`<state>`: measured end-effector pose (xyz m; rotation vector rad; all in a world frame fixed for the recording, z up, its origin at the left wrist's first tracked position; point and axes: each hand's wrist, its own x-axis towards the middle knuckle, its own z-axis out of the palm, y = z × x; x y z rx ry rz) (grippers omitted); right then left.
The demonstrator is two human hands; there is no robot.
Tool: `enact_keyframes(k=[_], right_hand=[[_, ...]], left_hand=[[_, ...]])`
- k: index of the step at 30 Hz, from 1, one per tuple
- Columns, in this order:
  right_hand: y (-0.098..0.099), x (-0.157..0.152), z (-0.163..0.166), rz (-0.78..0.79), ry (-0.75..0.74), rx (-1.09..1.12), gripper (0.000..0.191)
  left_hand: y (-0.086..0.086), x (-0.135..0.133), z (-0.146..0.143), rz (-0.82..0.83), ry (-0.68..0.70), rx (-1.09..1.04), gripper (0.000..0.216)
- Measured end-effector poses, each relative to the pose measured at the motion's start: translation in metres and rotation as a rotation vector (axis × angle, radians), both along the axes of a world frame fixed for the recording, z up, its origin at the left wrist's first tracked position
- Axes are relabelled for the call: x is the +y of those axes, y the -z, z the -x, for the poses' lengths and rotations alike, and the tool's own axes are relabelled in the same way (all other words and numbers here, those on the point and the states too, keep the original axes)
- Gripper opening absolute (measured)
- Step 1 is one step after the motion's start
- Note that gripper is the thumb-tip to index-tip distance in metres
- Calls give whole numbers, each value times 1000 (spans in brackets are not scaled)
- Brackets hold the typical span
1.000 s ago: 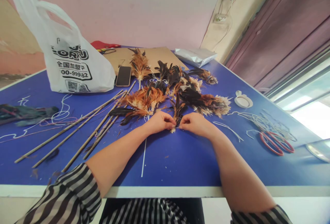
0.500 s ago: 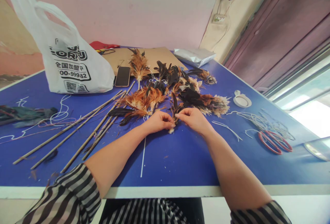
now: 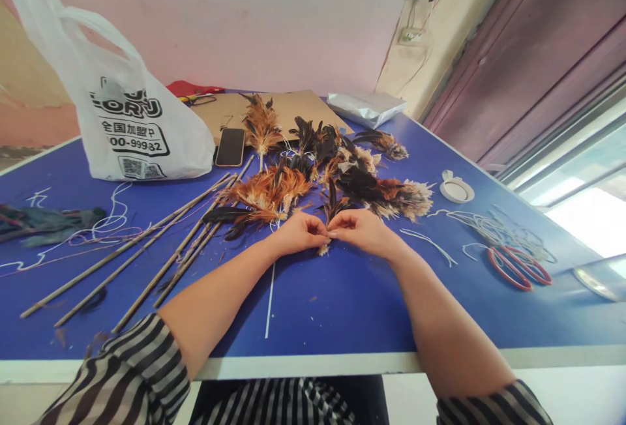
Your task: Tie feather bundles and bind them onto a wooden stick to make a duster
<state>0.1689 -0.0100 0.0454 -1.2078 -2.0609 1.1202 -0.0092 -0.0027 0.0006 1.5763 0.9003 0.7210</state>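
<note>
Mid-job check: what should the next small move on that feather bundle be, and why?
Probably hold the left grip steady and gather the small feather bundle tighter with the right grip: the two nearly meet at its base, the pale end shows on the near side, and dark feathers spread loosely beyond.

Wears a loose top (image 3: 259,405) in alternating black and pale stripes, seen at left sleeve (image 3: 107,379), right sleeve (image 3: 493,402) and waist. Shows broad, curving bands above a gathered cuff (image 3: 169,350) on the left; closer, narrower stripes at the waist. Includes plain black cloth (image 3: 374,402) over the lap, flanking the stripes on both sides. Bares both forearms (image 3: 225,291) below the sleeves, down to left grip (image 3: 299,232) and right grip (image 3: 362,232).
</note>
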Motion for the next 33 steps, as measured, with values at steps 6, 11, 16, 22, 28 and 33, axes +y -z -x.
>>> enact_keyframes(k=[6,11,16,22,28,33], right_hand=[[-10,3,-20,-67,264,71,24],[-15,7,-50,-197,260,-452,14],[-9,-2,-16,-221,79,-218,15],[12,-1,1,1,48,-137,15],[23,5,-3,110,37,-73,9],[16,4,-5,136,-52,-110,9]], left_hand=[[2,0,0,-15,-28,0,12],[1,1,0,-10,-34,2,13],[1,1,0,6,-22,-47,14],[2,2,1,30,18,-90,17],[1,2,1,48,20,-90,22],[-3,2,2,86,17,-82,22]])
